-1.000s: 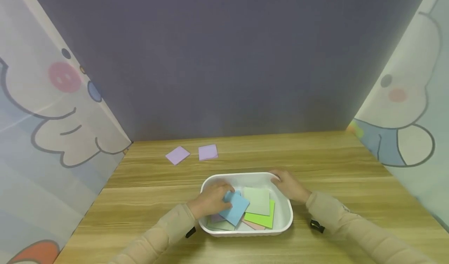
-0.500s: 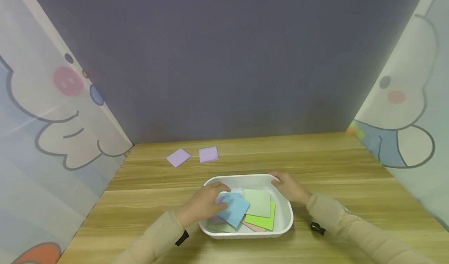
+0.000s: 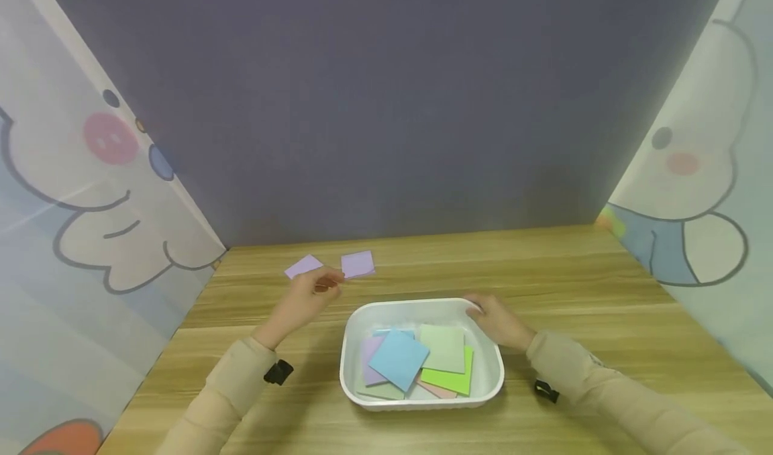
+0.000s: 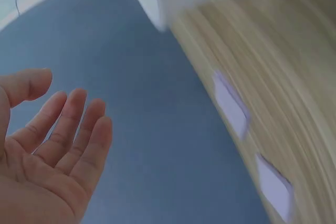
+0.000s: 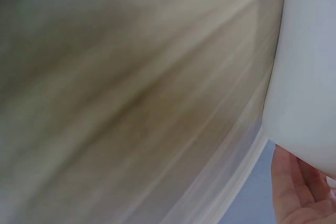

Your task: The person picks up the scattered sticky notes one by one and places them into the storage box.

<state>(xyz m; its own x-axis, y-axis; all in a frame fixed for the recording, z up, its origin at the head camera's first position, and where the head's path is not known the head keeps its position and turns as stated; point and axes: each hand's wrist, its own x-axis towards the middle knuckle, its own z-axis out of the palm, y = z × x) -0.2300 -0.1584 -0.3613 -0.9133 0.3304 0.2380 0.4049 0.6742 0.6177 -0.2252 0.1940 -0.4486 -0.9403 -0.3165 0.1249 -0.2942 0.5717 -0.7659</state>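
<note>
My left hand (image 3: 302, 302) is raised over the table to the left of a white plastic basin (image 3: 423, 405). Its fingers are loosely bent, and the left wrist view shows nothing in the palm. Just beyond the fingers lies a lilac sticky note (image 3: 302, 266), partly covered by the hand; a second lilac sticky note (image 3: 357, 264) is to its right. My right hand (image 3: 502, 324) grips the basin's far right corner, thumb inside the rim. Inside the basin, a blue sticky note (image 3: 400, 360) overlaps a lilac one (image 3: 370, 360), beside pale green (image 3: 443, 347) and bright green notes (image 3: 451, 380).
The wooden table (image 3: 604, 294) runs back to a dark grey panel (image 3: 386, 106). Cartoon-printed walls (image 3: 78, 240) close in both sides. A pink note (image 3: 436, 389) shows under the others near the basin's front wall.
My left hand has left the blue sticky note in the basin and moved out over the rim, left and away from me, toward the lilac notes. The right hand keeps its place.
</note>
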